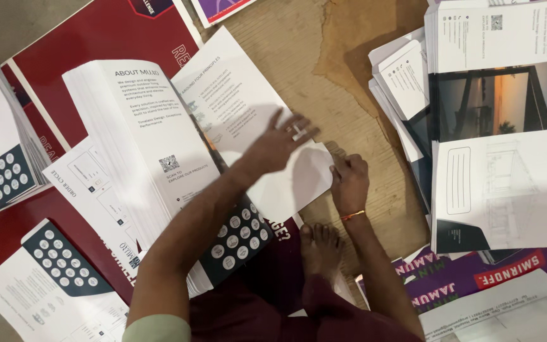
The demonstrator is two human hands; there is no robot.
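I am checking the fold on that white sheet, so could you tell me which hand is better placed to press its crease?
Probably the right hand: its fingertips pinch the white sheet at its edge. The left hand lies flat on top, holding it down.

A print-finishing workshop floor: stacks of printed brochures [495,126] lie on brown cardboard [349,76].

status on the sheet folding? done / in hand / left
Done, apparently: a folded stack beside the left forearm. In hand: left hand flat on a white sheet, right hand pinching its corner. Left, apparently: the tall pile of flat sheets on the right. Counts can't be told.
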